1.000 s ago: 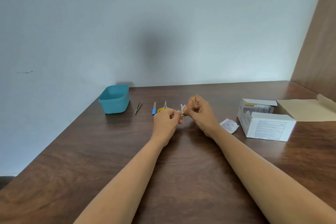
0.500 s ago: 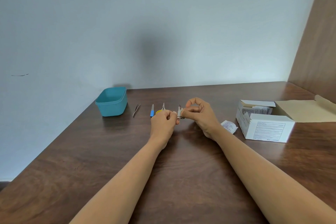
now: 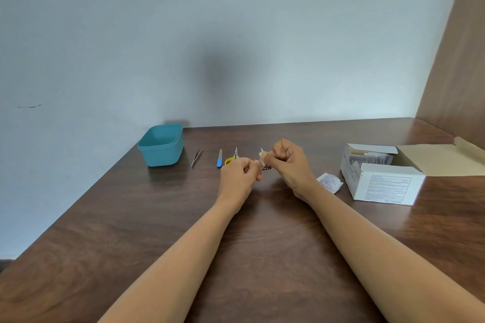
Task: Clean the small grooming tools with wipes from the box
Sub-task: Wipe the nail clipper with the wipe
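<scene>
Left of the box [image 3: 380, 183], the left hand [image 3: 240, 173] only pinches a small metal tool [image 3: 265, 168]; the wipe [image 3: 262, 156] gripped in the right hand [image 3: 288, 162] could tug it loose.

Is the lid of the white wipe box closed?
No, the white box has its lid flap folded back, and packets show inside.
</scene>
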### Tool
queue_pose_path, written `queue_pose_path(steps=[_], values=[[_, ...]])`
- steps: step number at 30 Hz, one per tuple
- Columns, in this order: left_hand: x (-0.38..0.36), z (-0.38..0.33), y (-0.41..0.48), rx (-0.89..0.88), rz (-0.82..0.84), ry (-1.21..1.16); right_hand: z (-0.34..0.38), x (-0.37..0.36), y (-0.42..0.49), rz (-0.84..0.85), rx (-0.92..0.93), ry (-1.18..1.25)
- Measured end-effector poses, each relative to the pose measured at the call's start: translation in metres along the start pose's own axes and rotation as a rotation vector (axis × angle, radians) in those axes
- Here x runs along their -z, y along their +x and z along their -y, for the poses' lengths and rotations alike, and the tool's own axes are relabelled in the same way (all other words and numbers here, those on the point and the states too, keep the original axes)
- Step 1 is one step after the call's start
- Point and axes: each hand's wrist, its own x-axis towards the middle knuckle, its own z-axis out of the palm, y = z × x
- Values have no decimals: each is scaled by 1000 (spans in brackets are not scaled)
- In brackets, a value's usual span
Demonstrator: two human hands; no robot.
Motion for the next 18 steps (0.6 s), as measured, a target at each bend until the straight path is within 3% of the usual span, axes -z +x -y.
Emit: queue_pose_path(steps=[18], values=[[0, -1, -1, -82, 53, 50, 6, 1, 1, -63, -86, 224]])
